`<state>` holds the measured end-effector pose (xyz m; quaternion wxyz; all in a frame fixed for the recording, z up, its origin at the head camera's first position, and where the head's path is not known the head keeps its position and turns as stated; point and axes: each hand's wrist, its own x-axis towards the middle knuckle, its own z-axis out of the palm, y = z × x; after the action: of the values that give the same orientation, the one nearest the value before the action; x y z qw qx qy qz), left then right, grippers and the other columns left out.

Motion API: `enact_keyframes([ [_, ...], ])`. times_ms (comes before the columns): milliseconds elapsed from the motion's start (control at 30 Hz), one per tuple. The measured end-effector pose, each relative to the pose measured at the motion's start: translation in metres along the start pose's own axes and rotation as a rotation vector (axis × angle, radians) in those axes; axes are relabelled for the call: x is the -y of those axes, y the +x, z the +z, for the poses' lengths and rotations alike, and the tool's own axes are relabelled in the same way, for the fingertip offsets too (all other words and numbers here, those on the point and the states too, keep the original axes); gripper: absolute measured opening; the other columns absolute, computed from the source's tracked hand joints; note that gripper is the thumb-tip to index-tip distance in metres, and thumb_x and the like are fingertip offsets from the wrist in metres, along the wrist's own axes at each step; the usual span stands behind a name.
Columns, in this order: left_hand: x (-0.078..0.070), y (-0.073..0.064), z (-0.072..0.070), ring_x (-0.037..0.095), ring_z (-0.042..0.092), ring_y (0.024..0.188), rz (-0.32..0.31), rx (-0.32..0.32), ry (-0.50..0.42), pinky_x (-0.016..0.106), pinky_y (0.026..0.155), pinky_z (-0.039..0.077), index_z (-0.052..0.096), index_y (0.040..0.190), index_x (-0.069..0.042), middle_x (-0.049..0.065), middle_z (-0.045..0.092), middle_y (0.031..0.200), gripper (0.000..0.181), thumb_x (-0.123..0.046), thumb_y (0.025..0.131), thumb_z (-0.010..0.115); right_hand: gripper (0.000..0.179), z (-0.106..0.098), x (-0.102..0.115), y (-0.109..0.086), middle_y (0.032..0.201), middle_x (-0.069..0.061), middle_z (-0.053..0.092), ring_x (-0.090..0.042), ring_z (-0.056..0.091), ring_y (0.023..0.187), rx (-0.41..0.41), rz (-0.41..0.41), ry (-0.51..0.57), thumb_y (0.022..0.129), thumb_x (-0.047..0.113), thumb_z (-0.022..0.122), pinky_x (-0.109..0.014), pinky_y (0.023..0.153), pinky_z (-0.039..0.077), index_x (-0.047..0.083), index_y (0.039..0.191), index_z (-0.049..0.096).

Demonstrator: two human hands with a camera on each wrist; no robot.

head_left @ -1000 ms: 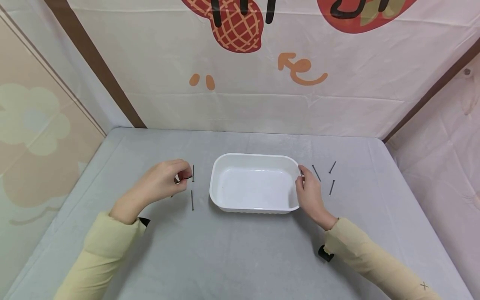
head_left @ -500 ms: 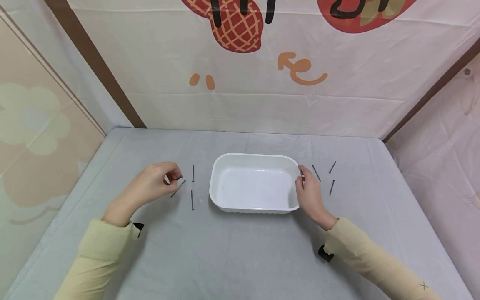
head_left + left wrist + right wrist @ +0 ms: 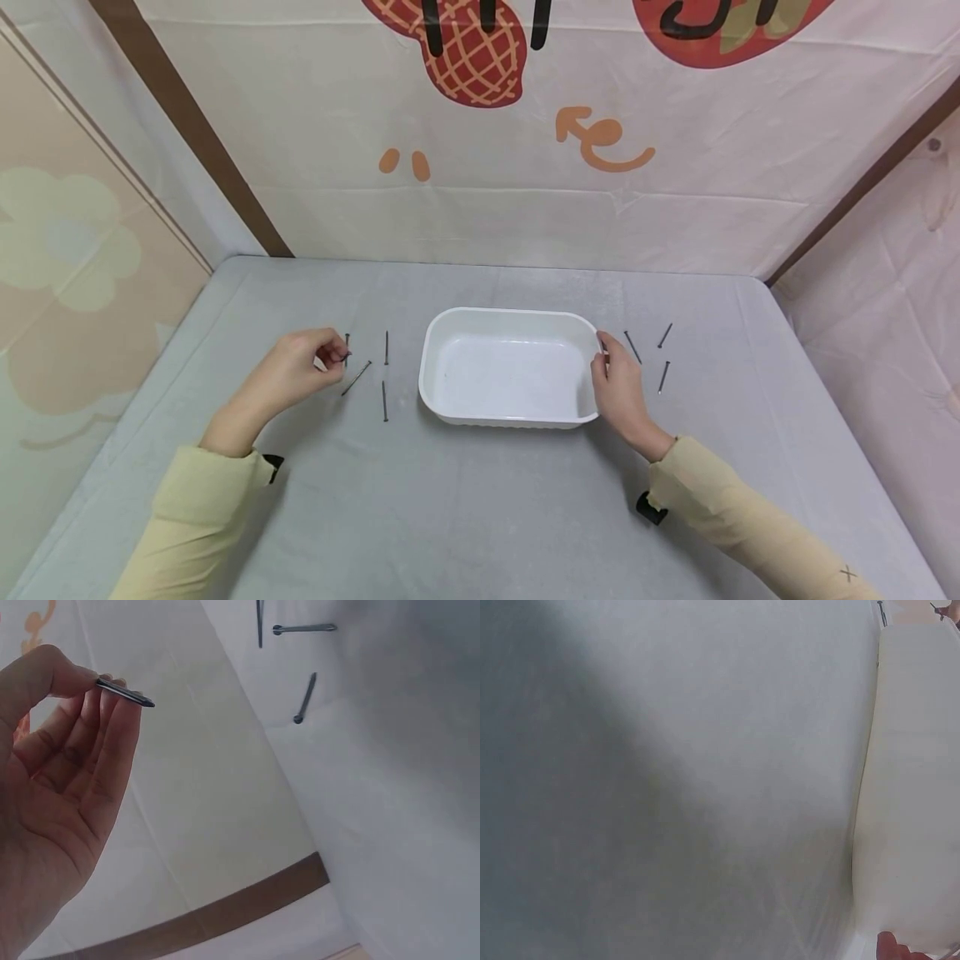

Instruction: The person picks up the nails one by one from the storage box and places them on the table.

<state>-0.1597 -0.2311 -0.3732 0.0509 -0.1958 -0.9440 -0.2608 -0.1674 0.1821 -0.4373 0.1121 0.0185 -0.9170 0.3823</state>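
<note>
My left hand (image 3: 303, 367) pinches a dark metal nail (image 3: 126, 693) between thumb and fingertips above the left part of the table; its pointed tip sticks out past the fingers. One nail (image 3: 347, 340) stands partly hidden behind these fingertips. Just right of the hand lie a slanted nail (image 3: 356, 377) and two upright-lying ones, a far nail (image 3: 386, 347) and a near nail (image 3: 385, 402). My right hand (image 3: 624, 392) holds the right end of a white rectangular plastic basin (image 3: 517, 418), thumb at the rim. In the right wrist view, fingertips (image 3: 889, 946) show at the basin's end.
Right of the basin, three more nails lie loose: one nail (image 3: 633, 347) near the right hand, a far nail (image 3: 665, 335) and a nearer nail (image 3: 663, 377). A grey cloth covers the table (image 3: 480, 517). A printed curtain (image 3: 315, 192) hangs behind it.
My left hand has moved left, away from the basin, with the nail still pinched. The slanted nail and the one behind the fingertips have come into sight. The right hand and basin stay put.
</note>
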Motion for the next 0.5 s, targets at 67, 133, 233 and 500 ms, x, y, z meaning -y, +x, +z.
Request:
enact_keyframes([
  [67, 0.002, -0.001, 0.000, 0.015, 0.055, 0.069, -0.034, 0.007, -0.004, 0.027, 0.060, 0.044, 0.060, 0.080, -0.005, 0.001, 0.060, 0.074, 0.014, 0.004, 0.069, 0.059, 0.039, 0.000, 0.000, 0.000, 0.125, -0.021, 0.049, -0.030, 0.056, 0.100, 0.002, 0.002, 0.007, 0.094, 0.009, 0.037, -0.041, 0.078, 0.050, -0.003, 0.132, 0.041],
  [133, 0.004, -0.003, 0.001, 0.016, 0.055, 0.069, -0.059, 0.010, -0.008, 0.028, 0.060, 0.043, 0.060, 0.080, -0.004, 0.002, 0.059, 0.073, 0.013, 0.004, 0.069, 0.060, 0.039, 0.000, 0.000, 0.000, 0.125, -0.021, 0.049, -0.030, 0.055, 0.100, 0.003, 0.002, 0.012, 0.094, 0.008, 0.037, -0.042, 0.078, 0.050, -0.003, 0.132, 0.041],
  [233, 0.006, -0.004, 0.001, 0.017, 0.055, 0.069, -0.100, 0.022, -0.016, 0.029, 0.060, 0.043, 0.060, 0.081, -0.002, 0.003, 0.060, 0.073, 0.012, 0.003, 0.070, 0.061, 0.039, -0.001, 0.001, 0.000, 0.125, -0.021, 0.049, -0.031, 0.056, 0.100, 0.001, -0.002, 0.015, 0.094, 0.009, 0.038, -0.042, 0.078, 0.050, -0.003, 0.132, 0.041],
  [500, 0.015, -0.007, 0.003, 0.018, 0.053, 0.068, -0.256, 0.055, -0.046, 0.027, 0.057, 0.043, 0.060, 0.085, 0.003, 0.008, 0.059, 0.074, 0.013, -0.001, 0.073, 0.061, 0.039, 0.000, 0.000, 0.000, 0.125, -0.022, 0.050, -0.030, 0.056, 0.099, -0.007, -0.017, 0.014, 0.095, 0.010, 0.036, -0.041, 0.077, 0.051, -0.003, 0.131, 0.041],
])
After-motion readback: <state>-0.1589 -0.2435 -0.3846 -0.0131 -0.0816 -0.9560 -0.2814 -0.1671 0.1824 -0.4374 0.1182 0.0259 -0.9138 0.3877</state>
